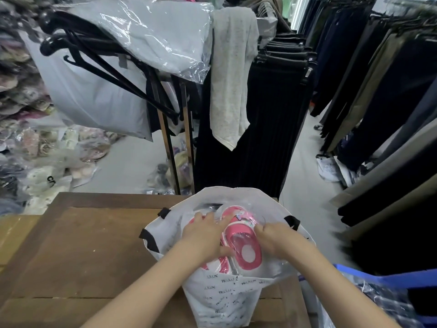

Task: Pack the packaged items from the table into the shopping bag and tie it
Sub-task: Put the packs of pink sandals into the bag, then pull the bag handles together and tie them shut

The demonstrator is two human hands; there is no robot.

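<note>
A white shopping bag (222, 297) with black handles and small printed lettering stands open on the brown table (89, 245). Inside it lies a clear plastic package of pink and white slippers (246, 249). My left hand (205, 235) presses flat on the package's left side, fingers spread over the plastic. My right hand (274, 237) is curled on the package's right edge, pinching the plastic wrap. Both forearms reach in from the bottom of the view.
A clothes rack (170, 129) with black hangers, grey plastic covers and a pale towel stands just beyond the table. Dark trousers hang along the right. Bagged goods (42, 162) pile up on the left floor. A blue crate (390, 287) sits at the lower right.
</note>
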